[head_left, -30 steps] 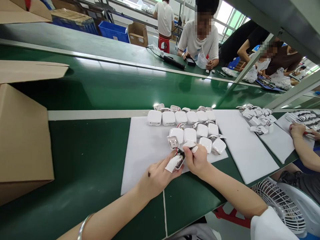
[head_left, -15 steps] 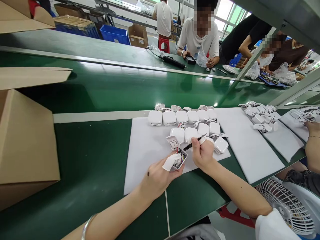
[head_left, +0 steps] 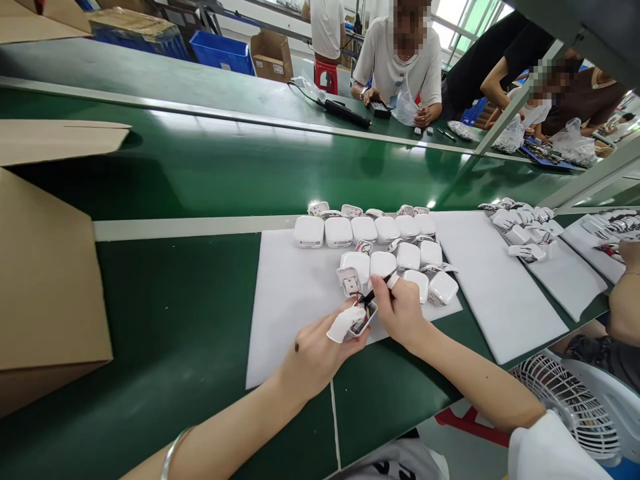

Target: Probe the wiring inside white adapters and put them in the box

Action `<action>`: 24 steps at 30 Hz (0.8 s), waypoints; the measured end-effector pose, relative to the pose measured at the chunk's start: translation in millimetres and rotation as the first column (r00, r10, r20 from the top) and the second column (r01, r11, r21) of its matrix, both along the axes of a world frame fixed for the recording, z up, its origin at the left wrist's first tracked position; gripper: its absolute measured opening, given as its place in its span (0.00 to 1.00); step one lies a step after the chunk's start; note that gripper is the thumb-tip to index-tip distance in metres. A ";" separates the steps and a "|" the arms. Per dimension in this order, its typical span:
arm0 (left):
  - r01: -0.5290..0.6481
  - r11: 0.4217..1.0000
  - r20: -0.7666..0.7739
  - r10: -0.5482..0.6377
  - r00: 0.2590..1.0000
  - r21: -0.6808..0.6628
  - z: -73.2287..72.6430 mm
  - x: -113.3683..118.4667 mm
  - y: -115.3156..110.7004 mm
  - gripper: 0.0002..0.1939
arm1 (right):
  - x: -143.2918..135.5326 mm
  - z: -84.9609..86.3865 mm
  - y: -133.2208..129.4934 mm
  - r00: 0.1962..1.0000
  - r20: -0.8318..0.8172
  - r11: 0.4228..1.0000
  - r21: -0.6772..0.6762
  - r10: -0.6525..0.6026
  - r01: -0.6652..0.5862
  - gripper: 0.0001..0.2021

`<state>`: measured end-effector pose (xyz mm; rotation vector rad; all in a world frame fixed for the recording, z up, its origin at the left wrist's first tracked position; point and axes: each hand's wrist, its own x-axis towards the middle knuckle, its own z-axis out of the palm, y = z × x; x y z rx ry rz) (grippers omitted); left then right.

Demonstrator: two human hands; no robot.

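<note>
My left hand (head_left: 320, 353), with a white covering on one finger, grips an opened white case (head_left: 367, 321) with coloured wires inside. A small white part (head_left: 350, 283) hangs by wires at the case's upper side. In my right hand (head_left: 400, 307) is a black, slim tool (head_left: 371, 296), its lower end at the wires in the case. Rows of rounded white cases (head_left: 339, 232) lie just beyond on a white sheet (head_left: 285, 287).
A cardboard box (head_left: 50, 280) stands at the left. More white parts (head_left: 525, 227) lie on sheets to the right, near another person's arm (head_left: 625, 293). A white fan (head_left: 570, 407) is at lower right. People sit across the green bench (head_left: 210, 167).
My right hand has moved slightly left and the black tool's end has come down to the wires in the case. The left hand has hardly moved.
</note>
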<state>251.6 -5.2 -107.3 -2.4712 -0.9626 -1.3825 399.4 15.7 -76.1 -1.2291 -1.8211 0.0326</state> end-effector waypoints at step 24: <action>0.006 1.000 0.032 -0.005 0.999 -0.020 0.0 -0.1 -0.9 0.12 | -0.9 24.0 -16.0 0.952 -0.272 0.988 -0.101 -0.138 0.114 0.22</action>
